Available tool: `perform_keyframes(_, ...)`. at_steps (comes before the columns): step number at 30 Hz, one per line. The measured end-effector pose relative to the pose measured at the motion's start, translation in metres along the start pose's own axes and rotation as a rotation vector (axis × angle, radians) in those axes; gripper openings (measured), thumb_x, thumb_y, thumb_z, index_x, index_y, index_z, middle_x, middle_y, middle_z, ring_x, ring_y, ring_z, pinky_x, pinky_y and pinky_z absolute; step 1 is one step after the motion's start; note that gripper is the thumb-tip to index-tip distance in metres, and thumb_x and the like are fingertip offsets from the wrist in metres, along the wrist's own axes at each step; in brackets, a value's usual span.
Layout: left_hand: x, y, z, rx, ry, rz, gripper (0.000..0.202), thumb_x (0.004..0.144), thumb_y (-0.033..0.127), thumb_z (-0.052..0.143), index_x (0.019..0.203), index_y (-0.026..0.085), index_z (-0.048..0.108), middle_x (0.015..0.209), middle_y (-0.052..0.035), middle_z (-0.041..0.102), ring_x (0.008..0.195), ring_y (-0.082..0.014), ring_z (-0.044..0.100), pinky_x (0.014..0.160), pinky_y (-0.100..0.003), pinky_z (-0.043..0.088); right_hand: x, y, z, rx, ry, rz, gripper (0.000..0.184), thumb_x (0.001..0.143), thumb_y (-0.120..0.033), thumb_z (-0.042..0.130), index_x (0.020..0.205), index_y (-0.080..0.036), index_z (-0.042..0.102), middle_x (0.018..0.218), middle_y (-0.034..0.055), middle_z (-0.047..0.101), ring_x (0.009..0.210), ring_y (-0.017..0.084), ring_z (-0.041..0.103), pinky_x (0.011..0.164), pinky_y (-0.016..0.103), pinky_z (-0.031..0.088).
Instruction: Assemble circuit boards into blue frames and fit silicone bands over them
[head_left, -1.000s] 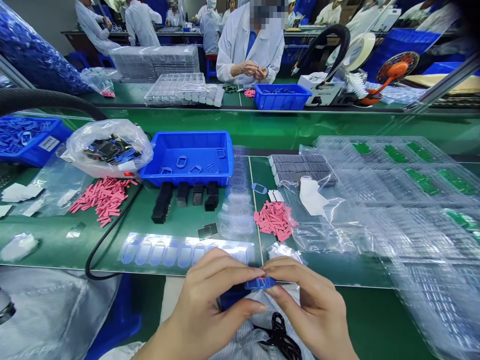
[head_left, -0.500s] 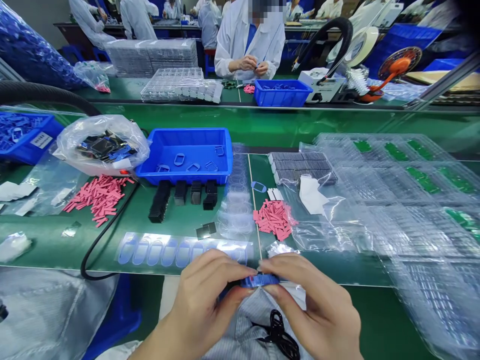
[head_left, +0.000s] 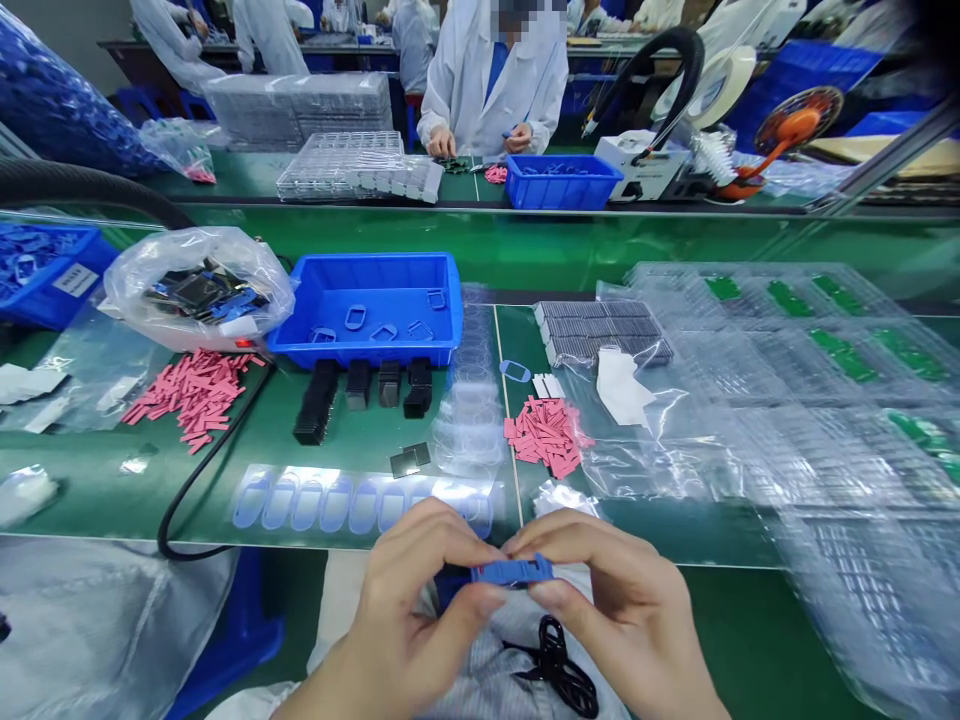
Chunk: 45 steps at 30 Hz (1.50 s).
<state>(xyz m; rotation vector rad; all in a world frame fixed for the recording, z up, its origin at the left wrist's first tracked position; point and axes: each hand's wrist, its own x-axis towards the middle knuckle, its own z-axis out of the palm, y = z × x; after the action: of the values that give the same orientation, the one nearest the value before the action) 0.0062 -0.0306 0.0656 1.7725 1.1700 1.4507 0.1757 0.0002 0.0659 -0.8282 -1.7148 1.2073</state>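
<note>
L hand [head_left: 417, 612] and R hand [head_left: 611, 622] were raised over the lap, just short of the front edge of the green desk [head_left: 97, 490]. Blue plastic part [head_left: 511, 571] lay roughly horiz. btwn them, pinched at each end by thumb and forefinger; the other fingers [head_left: 634, 548] were curled and close together, not spread. Dark blue piece [head_left: 453, 586] sat behind the part on the L-hand side; how the two met could not be told. Below the hands, black cord [head_left: 556, 665] lay coiled on striped garment [head_left: 480, 665]. On the desk, straight ahead: clear blister strip [head_left: 360, 505] w/ blue oval items; stacked clear trays [head_left: 472, 420] to its rear; blue tray [head_left: 360, 352] w/ several blue rings [head_left: 355, 317] inside. Black stacks [head_left: 319, 402] stood along the tray's front wall. Pink strips [head_left: 196, 385] lay in a pile on the L, a 2nd pile of pink strips [head_left: 547, 435] on the R, beside clear plastic sheets [head_left: 675, 460]. Plastic bag [head_left: 199, 285] of mixed parts sat L of the tray. Co-worker [head_left: 491, 75] sat across the line at a further desk section, both hands near small dark parts.
</note>
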Motion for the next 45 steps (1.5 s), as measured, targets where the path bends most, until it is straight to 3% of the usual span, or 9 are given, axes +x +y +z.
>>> perform_keyframes(9, -0.007, -0.010, 0.006, 0.133, 0.137, 0.186, 0.011, 0.087, 0.024, 0.055, 0.092, 0.016, 0.060, 0.073, -0.0037, 0.072, 0.060, -0.0140, 0.059, 0.059, -0.030, 0.047, 0.002, -0.005, 0.017, -0.082, 0.246, -0.107, 0.009, 0.077, -0.024, 0.070, 0.085, -0.022, 0.068, 0.076, 0.0027, 0.072, 0.072, 0.017, 0.070, 0.063, 0.025, 0.059)
perform_keyframes(16, -0.010, -0.007, 0.010, 0.057, 0.175, 0.046, 0.011, 0.086, 0.028, 0.056, 0.085, 0.018, 0.062, 0.066, -0.0022, 0.066, 0.061, -0.0150, 0.055, 0.057, -0.029, 0.046, -0.002, 0.005, 0.011, -0.072, 0.174, -0.125, 0.009, 0.087, -0.026, 0.058, 0.085, -0.023, 0.067, 0.077, 0.0024, 0.074, 0.072, 0.017, 0.071, 0.074, 0.032, 0.060)
perform_keyframes(20, -0.013, -0.009, 0.015, -0.017, 0.227, -0.137, 0.012, 0.084, 0.029, 0.059, 0.079, 0.020, 0.065, 0.062, -0.0011, 0.062, 0.062, -0.0147, 0.055, 0.056, -0.026, 0.046, -0.005, 0.014, 0.015, -0.126, 0.174, -0.101, 0.005, 0.085, -0.020, 0.059, 0.086, -0.023, 0.064, 0.081, 0.0018, 0.074, 0.074, 0.016, 0.071, 0.070, 0.026, 0.060)
perform_keyframes(24, -0.011, -0.009, 0.021, -0.141, 0.316, -0.265, 0.012, 0.081, 0.029, 0.063, 0.076, 0.021, 0.069, 0.066, -0.0019, 0.068, 0.064, -0.0145, 0.062, 0.060, -0.024, 0.051, -0.011, 0.020, 0.025, -0.339, 0.265, -0.229, 0.033, 0.079, -0.011, 0.063, 0.110, -0.020, 0.057, 0.105, 0.0085, 0.070, 0.097, 0.021, 0.068, 0.082, 0.031, 0.059)
perform_keyframes(27, -0.009, -0.007, 0.024, -0.249, 0.355, -0.330, 0.010, 0.079, 0.029, 0.066, 0.076, 0.022, 0.072, 0.067, -0.0014, 0.073, 0.063, -0.0140, 0.068, 0.059, -0.021, 0.055, -0.013, 0.021, 0.030, -0.419, 0.348, -0.308, 0.045, 0.075, -0.009, 0.068, 0.116, -0.020, 0.053, 0.108, 0.0104, 0.068, 0.099, 0.023, 0.067, 0.082, 0.035, 0.059)
perform_keyframes(31, -0.009, -0.004, 0.024, -0.323, 0.314, -0.355, 0.007, 0.075, 0.026, 0.070, 0.080, 0.025, 0.075, 0.071, -0.0015, 0.078, 0.064, -0.0165, 0.073, 0.061, -0.021, 0.059, -0.015, 0.022, 0.030, -0.402, 0.384, -0.316, 0.041, 0.073, -0.006, 0.069, 0.109, -0.020, 0.056, 0.110, 0.0113, 0.067, 0.090, 0.023, 0.069, 0.073, 0.034, 0.061)
perform_keyframes(37, -0.008, -0.002, 0.021, -0.319, 0.286, -0.285, 0.011, 0.072, 0.024, 0.074, 0.081, 0.028, 0.077, 0.075, -0.0019, 0.078, 0.067, -0.0200, 0.074, 0.067, -0.025, 0.061, -0.026, 0.025, 0.024, -0.361, 0.376, -0.265, 0.040, 0.073, 0.000, 0.065, 0.107, -0.020, 0.059, 0.111, 0.0088, 0.068, 0.093, 0.023, 0.069, 0.076, 0.034, 0.061)
perform_keyframes(41, -0.007, -0.005, 0.012, -0.295, 0.187, -0.277, 0.013, 0.070, 0.024, 0.075, 0.082, 0.028, 0.077, 0.078, -0.0036, 0.078, 0.068, -0.0211, 0.074, 0.066, -0.027, 0.062, -0.022, 0.018, 0.007, -0.313, 0.209, -0.202, 0.032, 0.078, -0.001, 0.060, 0.099, -0.024, 0.065, 0.098, 0.0029, 0.073, 0.089, 0.020, 0.071, 0.077, 0.031, 0.061)
perform_keyframes(45, -0.009, -0.009, 0.003, -0.427, 0.011, -0.435, 0.016, 0.068, 0.031, 0.076, 0.083, 0.027, 0.077, 0.087, -0.0084, 0.077, 0.082, -0.0273, 0.073, 0.075, -0.037, 0.061, -0.014, 0.016, -0.012, -0.314, 0.077, -0.261, 0.035, 0.077, -0.001, 0.059, 0.101, -0.025, 0.067, 0.098, 0.0014, 0.074, 0.089, 0.020, 0.071, 0.080, 0.031, 0.061)
